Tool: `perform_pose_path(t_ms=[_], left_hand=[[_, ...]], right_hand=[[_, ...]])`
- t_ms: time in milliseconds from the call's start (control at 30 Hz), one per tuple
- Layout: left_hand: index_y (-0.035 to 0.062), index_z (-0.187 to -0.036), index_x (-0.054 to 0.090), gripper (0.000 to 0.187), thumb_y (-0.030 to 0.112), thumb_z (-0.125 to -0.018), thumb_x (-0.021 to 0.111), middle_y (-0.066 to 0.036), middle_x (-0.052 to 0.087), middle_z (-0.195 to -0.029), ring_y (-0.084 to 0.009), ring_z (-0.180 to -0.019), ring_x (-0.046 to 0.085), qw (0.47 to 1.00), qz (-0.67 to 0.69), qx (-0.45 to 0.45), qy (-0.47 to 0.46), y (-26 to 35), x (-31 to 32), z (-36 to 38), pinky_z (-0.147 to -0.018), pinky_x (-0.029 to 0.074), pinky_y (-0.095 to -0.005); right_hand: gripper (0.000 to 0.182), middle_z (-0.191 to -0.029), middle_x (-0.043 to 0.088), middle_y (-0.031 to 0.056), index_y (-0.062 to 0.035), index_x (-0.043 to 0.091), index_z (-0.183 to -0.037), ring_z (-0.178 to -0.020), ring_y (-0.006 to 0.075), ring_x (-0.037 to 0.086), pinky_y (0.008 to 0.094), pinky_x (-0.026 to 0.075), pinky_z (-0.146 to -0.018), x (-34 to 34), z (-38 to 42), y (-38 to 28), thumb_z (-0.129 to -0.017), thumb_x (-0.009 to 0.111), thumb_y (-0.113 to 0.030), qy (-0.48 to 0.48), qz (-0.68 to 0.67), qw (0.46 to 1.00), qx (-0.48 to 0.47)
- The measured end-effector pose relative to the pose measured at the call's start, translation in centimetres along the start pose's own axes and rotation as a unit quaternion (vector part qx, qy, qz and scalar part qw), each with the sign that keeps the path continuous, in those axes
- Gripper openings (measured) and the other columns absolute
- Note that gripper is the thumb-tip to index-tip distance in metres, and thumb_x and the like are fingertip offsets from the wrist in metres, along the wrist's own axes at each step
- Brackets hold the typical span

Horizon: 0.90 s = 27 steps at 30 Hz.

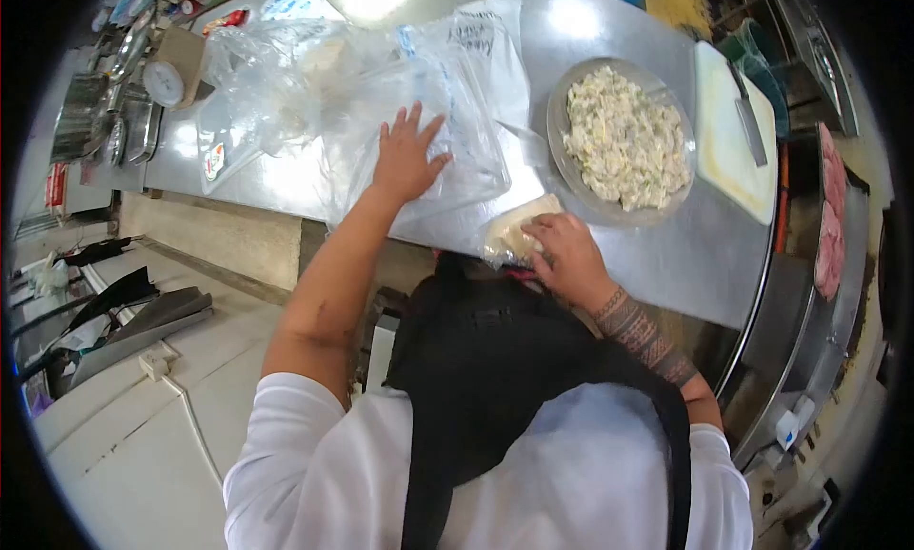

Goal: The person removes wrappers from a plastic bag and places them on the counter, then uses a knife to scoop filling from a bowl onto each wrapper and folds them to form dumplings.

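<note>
My left hand [409,158] lies with its fingers spread on a clear plastic sheet or bag [466,160] on the steel table. At the table's near edge, the fingers of my right hand [566,255] are curled over a pale packet in clear plastic wrap [517,228]. What is inside the packet cannot be made out clearly. Just beyond my right hand stands a round bowl [557,102] holding a pale, chunky mixture [628,140] with green bits.
Crumpled clear bags [267,83] and a white bag with writing [500,50] cover the table's far left. A knife [749,121] rests on a white cutting board [716,140] at right. Metal containers [81,121] and a dial scale [171,74] stand at left.
</note>
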<state>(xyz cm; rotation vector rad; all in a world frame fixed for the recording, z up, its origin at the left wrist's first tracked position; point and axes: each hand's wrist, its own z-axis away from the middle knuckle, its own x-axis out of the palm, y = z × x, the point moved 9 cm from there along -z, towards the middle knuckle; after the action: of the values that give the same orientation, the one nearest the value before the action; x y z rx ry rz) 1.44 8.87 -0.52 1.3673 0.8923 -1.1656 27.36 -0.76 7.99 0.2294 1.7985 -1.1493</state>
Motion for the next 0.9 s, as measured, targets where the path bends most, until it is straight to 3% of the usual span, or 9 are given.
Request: perform_pose_path(t_ms=[167,200,367,433,533,600,733,833,900], left_hand=[[0.0109,-0.145,0.058,0.057,0.027,-0.092,0.073,-0.025,0.037,-0.162,-0.0460,-0.151,0.032,0.988,0.061,0.075,0.119,-0.5,-2.7,1.1,-0.122,0.026,-0.0591],[0.0078,-0.130,0.067,0.042,0.022,-0.092,0.072,-0.023,0.057,-0.143,-0.0442,-0.136,0.049,0.972,0.100,0.086,0.194,1.2,-4.8,2.5,-0.113,0.037,-0.0543],[0.0068,-0.103,0.071,0.016,0.017,-0.091,0.070,-0.016,0.068,-0.097,-0.0372,-0.094,0.065,0.952,0.283,0.095,0.066,6.1,-4.4,8.1,-0.087,0.051,-0.0464],[0.0060,-0.106,0.072,0.016,0.014,-0.092,0.068,-0.015,0.067,-0.095,-0.0360,-0.090,0.065,0.949,0.277,0.121,-0.085,7.8,-0.3,11.1,-0.082,0.052,-0.0460],[0.0059,-0.114,0.071,0.022,0.010,-0.092,0.071,-0.013,0.066,-0.093,-0.0308,-0.083,0.064,0.923,0.338,0.151,-0.107,8.7,2.4,13.0,-0.078,0.052,-0.0410],[0.0058,-0.116,0.071,0.024,0.009,-0.092,0.071,-0.012,0.064,-0.092,-0.0283,-0.080,0.064,0.932,0.345,0.081,-0.081,8.2,2.8,12.7,-0.074,0.052,-0.0384],[0.0072,-0.123,0.069,0.030,0.008,-0.093,0.069,-0.011,0.061,-0.090,-0.0249,-0.075,0.062,0.924,0.381,-0.006,-0.039,9.4,0.7,12.5,-0.069,0.051,-0.0355],[0.0098,-0.125,0.069,0.033,0.006,-0.093,0.069,-0.011,0.060,-0.095,-0.0265,-0.078,0.062,0.934,0.349,0.080,-0.018,11.4,1.3,13.0,-0.071,0.052,-0.0365],[0.0093,-0.122,0.070,0.032,0.004,-0.091,0.069,-0.013,0.060,-0.094,-0.0308,-0.080,0.062,0.940,0.331,0.076,0.028,11.8,1.3,13.0,-0.072,0.052,-0.0402]], right_hand=[[0.023,-0.102,0.067,0.0141,-0.0039,0.070,-0.110,-0.088,0.0323,0.068,0.0411,0.055,-0.079,1.4,0.3,3.0,-0.089,0.074,-0.013,0.018,-0.071,0.989,0.126],[0.022,-0.102,0.067,0.0138,-0.0043,0.071,-0.109,-0.081,0.0311,0.068,0.0406,0.056,-0.075,1.4,1.2,3.0,-0.089,0.074,-0.014,0.029,-0.084,0.987,0.132],[0.020,-0.096,0.063,0.0126,-0.0056,0.072,-0.105,-0.089,0.0327,0.066,0.0427,0.054,-0.079,1.7,0.3,0.4,-0.089,0.076,-0.017,0.028,-0.053,0.992,0.108],[0.018,-0.093,0.062,0.0121,-0.0058,0.072,-0.103,-0.091,0.0332,0.064,0.0438,0.053,-0.081,1.8,0.0,0.4,-0.089,0.076,-0.017,0.033,-0.026,0.995,0.088],[0.015,-0.090,0.061,0.0121,-0.0051,0.071,-0.098,-0.092,0.0334,0.063,0.0443,0.052,-0.081,3.2,0.5,2.0,-0.090,0.075,-0.017,0.041,-0.036,0.994,0.095],[0.013,-0.088,0.062,0.0127,-0.0040,0.071,-0.096,-0.090,0.0332,0.064,0.0430,0.052,-0.079,3.6,0.7,2.7,-0.091,0.073,-0.016,0.060,-0.056,0.992,0.098],[0.015,-0.087,0.065,0.0147,-0.0011,0.070,-0.095,-0.087,0.0342,0.065,0.0405,0.052,-0.077,4.1,1.3,4.7,-0.093,0.070,-0.016,0.071,-0.205,0.955,0.204],[0.016,-0.089,0.067,0.0155,0.0001,0.069,-0.096,-0.086,0.0351,0.066,0.0407,0.052,-0.078,4.7,1.5,5.6,-0.095,0.068,-0.016,0.049,-0.252,0.929,0.266],[0.018,-0.090,0.067,0.0160,0.0002,0.068,-0.096,-0.088,0.0358,0.066,0.0420,0.052,-0.078,4.8,1.2,5.5,-0.096,0.067,-0.018,0.014,-0.267,0.919,0.289]])
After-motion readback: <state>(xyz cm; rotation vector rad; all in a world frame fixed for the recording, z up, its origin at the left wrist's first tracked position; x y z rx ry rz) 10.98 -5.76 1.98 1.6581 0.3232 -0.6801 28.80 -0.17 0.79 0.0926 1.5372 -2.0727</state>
